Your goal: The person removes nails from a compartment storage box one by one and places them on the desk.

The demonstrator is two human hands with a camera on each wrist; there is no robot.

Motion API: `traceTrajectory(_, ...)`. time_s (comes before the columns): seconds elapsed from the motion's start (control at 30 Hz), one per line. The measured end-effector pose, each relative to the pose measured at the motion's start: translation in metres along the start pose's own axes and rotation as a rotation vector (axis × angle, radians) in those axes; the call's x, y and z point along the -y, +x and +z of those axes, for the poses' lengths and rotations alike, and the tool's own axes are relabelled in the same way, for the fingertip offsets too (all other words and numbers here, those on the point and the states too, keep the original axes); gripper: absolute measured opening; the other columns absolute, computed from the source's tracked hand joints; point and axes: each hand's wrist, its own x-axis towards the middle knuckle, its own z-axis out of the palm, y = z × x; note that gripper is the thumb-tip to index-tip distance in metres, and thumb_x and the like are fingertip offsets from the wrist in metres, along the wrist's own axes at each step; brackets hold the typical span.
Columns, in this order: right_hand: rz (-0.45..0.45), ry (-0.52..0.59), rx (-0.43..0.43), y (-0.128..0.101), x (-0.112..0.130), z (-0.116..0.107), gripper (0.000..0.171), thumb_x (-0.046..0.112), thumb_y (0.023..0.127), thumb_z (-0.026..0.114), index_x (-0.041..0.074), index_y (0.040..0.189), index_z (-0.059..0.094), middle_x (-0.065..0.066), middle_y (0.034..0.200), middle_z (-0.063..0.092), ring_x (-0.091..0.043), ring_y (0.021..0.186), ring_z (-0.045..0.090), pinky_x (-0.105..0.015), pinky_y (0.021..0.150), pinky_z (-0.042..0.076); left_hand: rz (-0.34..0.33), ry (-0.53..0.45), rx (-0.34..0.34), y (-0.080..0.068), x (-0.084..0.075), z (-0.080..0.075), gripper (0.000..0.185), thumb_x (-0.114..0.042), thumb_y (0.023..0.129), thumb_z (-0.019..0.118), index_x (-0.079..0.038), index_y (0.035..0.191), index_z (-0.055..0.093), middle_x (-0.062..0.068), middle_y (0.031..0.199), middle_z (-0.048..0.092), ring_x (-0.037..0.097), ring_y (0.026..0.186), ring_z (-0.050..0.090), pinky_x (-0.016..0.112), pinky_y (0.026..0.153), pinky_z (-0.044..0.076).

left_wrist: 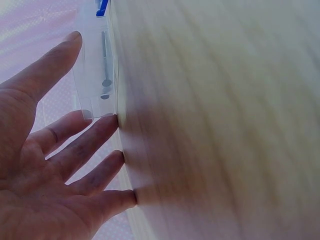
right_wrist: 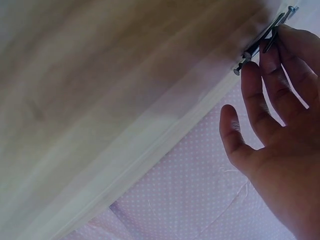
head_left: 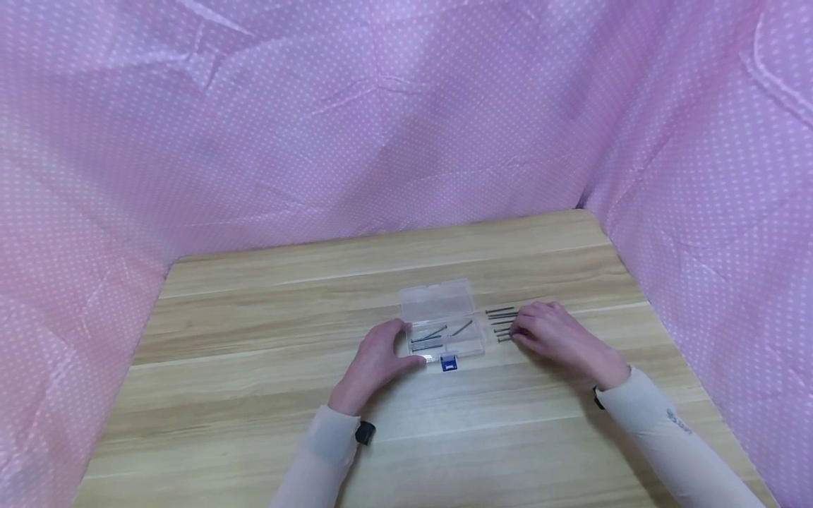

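A small clear plastic box (head_left: 444,333) lies open on the wooden table (head_left: 254,339), its lid (head_left: 437,300) folded back and a blue latch (head_left: 448,363) at its front. Several nails (left_wrist: 104,60) lie inside it. My left hand (head_left: 396,347) rests against the box's left end, with the fingers (left_wrist: 95,132) straight at its corner and the thumb along its front edge. Right of the box, a row of loose nails (head_left: 500,317) lies on the table. My right hand (head_left: 522,330) has its fingertips (right_wrist: 252,75) on these nails (right_wrist: 260,37), thumb held apart.
Pink dotted cloth (head_left: 381,127) walls the table at the back and on both sides. Bare tabletop stretches to the left of the box and toward the front edge.
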Motion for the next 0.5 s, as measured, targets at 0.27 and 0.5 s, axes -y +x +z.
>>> traceTrajectory(0.27,0.015,-0.002,0.012,0.0004,-0.0007,0.0008,0.005,0.017,0.09,0.078,0.018,0.093,0.074,0.002,0.097,0.07,-0.028,0.1,0.065,-0.05,0.083,0.048,0.004,0.003,-0.002,0.0004,0.001,0.0002,0.066,-0.038,0.079,0.091,-0.008,0.131,0.064,0.012,0.132,0.065,0.032,0.124,0.058,0.05,0.11,0.045)
traceTrajectory(0.5,0.005,-0.003,-0.011,-0.0003,-0.0016,0.002,0.006,0.014,0.089,0.078,0.018,0.091,0.073,0.002,0.095,0.069,-0.027,0.1,0.065,-0.052,0.087,0.049,0.044,0.026,-0.015,0.0001,0.0007,-0.0002,0.065,-0.037,0.078,0.091,-0.007,0.129,0.064,0.013,0.129,0.067,0.034,0.122,0.059,0.051,0.108,0.045)
